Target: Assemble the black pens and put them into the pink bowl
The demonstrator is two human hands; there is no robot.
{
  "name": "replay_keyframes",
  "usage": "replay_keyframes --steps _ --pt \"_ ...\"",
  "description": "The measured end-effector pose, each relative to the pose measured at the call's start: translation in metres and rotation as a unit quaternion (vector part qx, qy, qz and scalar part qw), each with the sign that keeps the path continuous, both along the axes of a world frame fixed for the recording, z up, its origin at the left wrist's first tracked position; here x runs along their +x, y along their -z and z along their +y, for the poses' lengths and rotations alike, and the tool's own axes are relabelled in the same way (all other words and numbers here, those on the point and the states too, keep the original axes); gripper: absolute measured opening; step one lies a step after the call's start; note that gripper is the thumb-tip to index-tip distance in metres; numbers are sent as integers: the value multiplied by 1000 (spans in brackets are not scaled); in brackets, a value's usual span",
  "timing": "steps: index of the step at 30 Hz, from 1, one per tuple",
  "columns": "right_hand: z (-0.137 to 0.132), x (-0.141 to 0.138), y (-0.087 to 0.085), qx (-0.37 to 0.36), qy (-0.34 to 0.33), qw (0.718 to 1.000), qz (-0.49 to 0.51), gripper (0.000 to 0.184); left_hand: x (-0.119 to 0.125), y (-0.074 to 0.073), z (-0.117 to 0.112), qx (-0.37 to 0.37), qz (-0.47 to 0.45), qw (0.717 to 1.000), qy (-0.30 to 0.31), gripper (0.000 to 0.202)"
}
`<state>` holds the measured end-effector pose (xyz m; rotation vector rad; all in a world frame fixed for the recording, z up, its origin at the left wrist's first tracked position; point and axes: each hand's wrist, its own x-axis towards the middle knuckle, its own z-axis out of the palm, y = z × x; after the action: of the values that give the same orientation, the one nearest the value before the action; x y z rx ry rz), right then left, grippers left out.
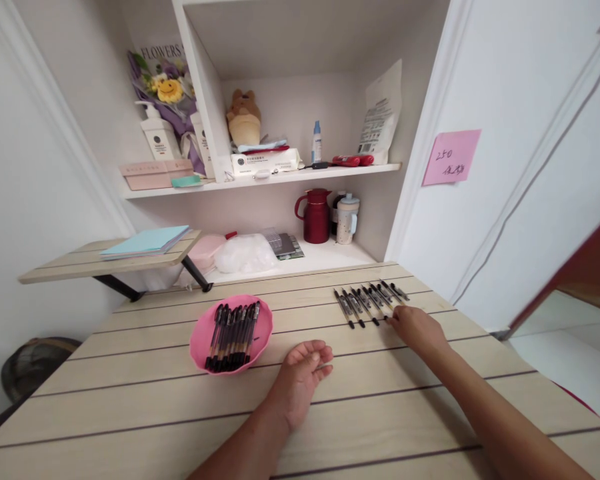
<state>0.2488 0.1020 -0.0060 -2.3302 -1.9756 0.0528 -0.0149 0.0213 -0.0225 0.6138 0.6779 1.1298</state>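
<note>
A pink bowl on the wooden table holds several black pens lying side by side. To the right, a row of several black pens lies flat on the table. My right hand rests at the near end of that row, fingertips touching the pens; I cannot tell whether it grips one. My left hand lies on the table between bowl and row, fingers loosely curled, holding nothing that I can see.
A shelf unit behind the table carries a red jug, a cup, bottles, a plush toy and boxes. A small side shelf with a blue notebook juts out at left. A pink note hangs on the right wall.
</note>
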Motion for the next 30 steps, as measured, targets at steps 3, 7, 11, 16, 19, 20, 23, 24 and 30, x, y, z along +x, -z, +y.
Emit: replay_keyframes --steps 3,7,11,16,19,20,23,24,30 --pt "-10 -14 -6 3 -18 1000 -2 25 0 0 -1 3 5 1000 3 26" --pt "-35 -53 -9 -2 -97 995 8 26 2 -3 -4 25 35 999 7 27" --pt "-60 -91 -11 -14 -183 983 23 28 0 -21 -4 82 150 985 12 27" --pt "-71 -110 -10 -17 -217 976 17 26 -43 -72 11 242 472 845 -74 26" --pt "-71 -111 -4 -3 -214 976 22 26 -90 -96 21 266 713 635 -130 25" --pt "-71 -110 -1 4 -213 977 26 26 -105 -100 23 255 774 562 -140 24" --pt "-72 -111 6 22 -212 976 34 26 -142 -100 25 185 882 417 -119 26" --pt "-73 -111 7 27 -214 976 35 27 -150 -97 24 154 900 395 -104 28" --pt "-76 -113 11 57 -219 974 28 26 -157 -78 23 72 919 383 -57 30"
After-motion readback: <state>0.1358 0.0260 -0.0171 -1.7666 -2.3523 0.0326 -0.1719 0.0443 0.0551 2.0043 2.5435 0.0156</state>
